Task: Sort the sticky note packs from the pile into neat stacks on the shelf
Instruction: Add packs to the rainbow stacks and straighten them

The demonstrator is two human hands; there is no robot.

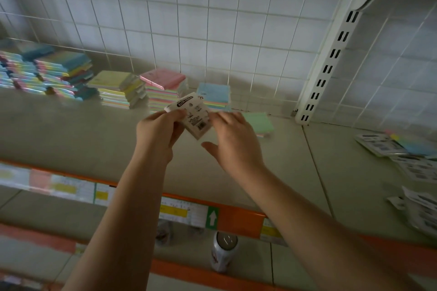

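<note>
A white, black-printed sticky note pack (190, 113) is showing. Pastel pink, yellow and blue stacks (163, 88) are sitting on a grey shelf (71, 130) edged orange.

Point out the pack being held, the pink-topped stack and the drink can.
held pack (192, 113): head view, on its white printed label side.
pink-topped stack (163, 78): head view, on the pink top pack.
drink can (224, 253): head view, on its side, below the shelf edge.

The left hand (159, 130) covers the lower left corner of the sticky note pack (191, 111), and its small print is unreadable. The right hand (233, 137) is motion-blurred at the fingers and hides part of a green pack (259, 120). The loose pile (411, 163) runs off the right edge, as the far-left stacks (28, 71) run off the left.
</note>
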